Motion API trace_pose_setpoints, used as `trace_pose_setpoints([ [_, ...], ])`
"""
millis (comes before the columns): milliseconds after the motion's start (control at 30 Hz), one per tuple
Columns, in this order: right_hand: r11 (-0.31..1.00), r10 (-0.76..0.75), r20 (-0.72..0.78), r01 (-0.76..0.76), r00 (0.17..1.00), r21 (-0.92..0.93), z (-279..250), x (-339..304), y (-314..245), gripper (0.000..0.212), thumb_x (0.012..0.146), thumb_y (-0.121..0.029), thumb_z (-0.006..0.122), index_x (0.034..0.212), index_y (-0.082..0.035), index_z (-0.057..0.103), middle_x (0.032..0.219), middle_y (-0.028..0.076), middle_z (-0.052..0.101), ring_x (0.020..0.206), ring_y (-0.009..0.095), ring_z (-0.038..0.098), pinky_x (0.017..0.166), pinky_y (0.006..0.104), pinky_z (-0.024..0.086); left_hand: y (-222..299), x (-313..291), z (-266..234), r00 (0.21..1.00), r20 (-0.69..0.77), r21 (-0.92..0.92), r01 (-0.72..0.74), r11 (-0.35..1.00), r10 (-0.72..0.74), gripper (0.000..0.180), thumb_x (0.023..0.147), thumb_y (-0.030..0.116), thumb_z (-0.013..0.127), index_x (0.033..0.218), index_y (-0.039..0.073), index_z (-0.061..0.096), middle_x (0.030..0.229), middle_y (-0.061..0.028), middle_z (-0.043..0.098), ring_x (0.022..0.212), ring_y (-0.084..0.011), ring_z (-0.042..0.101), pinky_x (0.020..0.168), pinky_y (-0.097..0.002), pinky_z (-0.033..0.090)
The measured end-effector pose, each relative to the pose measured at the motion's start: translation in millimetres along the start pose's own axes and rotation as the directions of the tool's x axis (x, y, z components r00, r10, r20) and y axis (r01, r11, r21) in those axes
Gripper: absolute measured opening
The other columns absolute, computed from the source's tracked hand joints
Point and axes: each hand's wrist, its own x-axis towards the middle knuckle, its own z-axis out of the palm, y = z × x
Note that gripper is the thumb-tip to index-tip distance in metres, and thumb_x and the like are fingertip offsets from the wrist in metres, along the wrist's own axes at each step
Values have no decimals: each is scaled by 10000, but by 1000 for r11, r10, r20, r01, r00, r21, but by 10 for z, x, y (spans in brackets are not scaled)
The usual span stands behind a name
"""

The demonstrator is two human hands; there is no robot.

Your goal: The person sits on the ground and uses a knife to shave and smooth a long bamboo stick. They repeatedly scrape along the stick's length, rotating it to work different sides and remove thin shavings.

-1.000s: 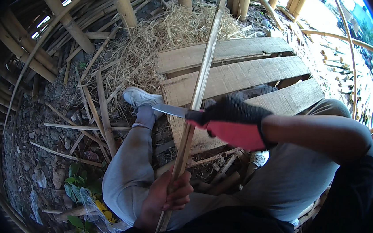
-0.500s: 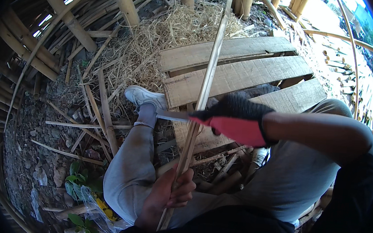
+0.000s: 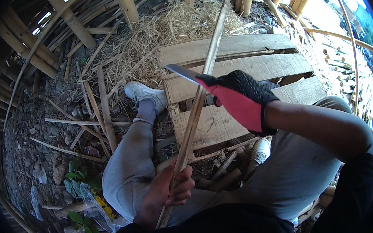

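A long split bamboo strip point(image 3: 194, 117) slants up from my lap and away past the wooden slats. My bare left hand point(image 3: 172, 190) is wrapped round its lower end, close to my left thigh. On my right hand point(image 3: 240, 99) is a red and black work glove, and its fingers are closed round a knife. The knife's blade point(image 3: 182, 73) points left, crossing the bamboo strip about midway up. The gloved fingers hide the knife's handle. Whether the blade touches the strip I cannot tell.
Under the strip lies a low platform of wooden slats point(image 3: 226, 71). Pale shavings point(image 3: 176, 31) are heaped behind it. Loose bamboo pieces point(image 3: 103, 105) lie left of my leg, near a leafy plant point(image 3: 76, 180) and clear plastic point(image 3: 94, 206). Thick bamboo poles point(image 3: 65, 10) stand at the far left.
My right hand has moved up and away along the strip, with the knife tilting so that its tip points further up. My left hand keeps its grip at nearly the same place.
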Motion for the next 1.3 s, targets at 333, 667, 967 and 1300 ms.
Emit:
trace_pose_setpoints([
  [333,948,-160,163,198,974,-250,24,-71,29,451,1000,-472,548,987,-56,724,711,31,660,625,139,578,600,313,463,18,-8,-24,1000,-1,6,19,1000,-19,467,1063,546,302,783,178,368,504,54,301,335,-39,237,303,-185,183],
  [667,429,-845,64,743,532,-513,-177,82,42,321,947,-398,643,1058,-98,674,962,67,650,809,286,664,717,359,538,9,16,-1,1000,9,4,-18,1000,18,452,1065,533,308,804,169,367,509,51,298,331,-42,253,304,-182,196],
  [967,-61,-885,355,683,300,-728,-274,309,158,318,884,-423,697,914,-109,655,848,79,652,734,295,666,636,405,538,-89,54,3,977,140,13,-162,987,158,459,1052,533,325,877,117,407,656,-48,447,473,-175,500,334,-259,396],
  [1300,300,-901,-84,470,426,-830,-787,385,-57,384,907,-472,679,971,-94,691,877,112,700,826,315,687,730,413,539,-86,52,-146,928,368,-64,93,994,-64,490,1049,552,313,889,100,411,583,-10,421,390,-124,442,322,-222,315],
])
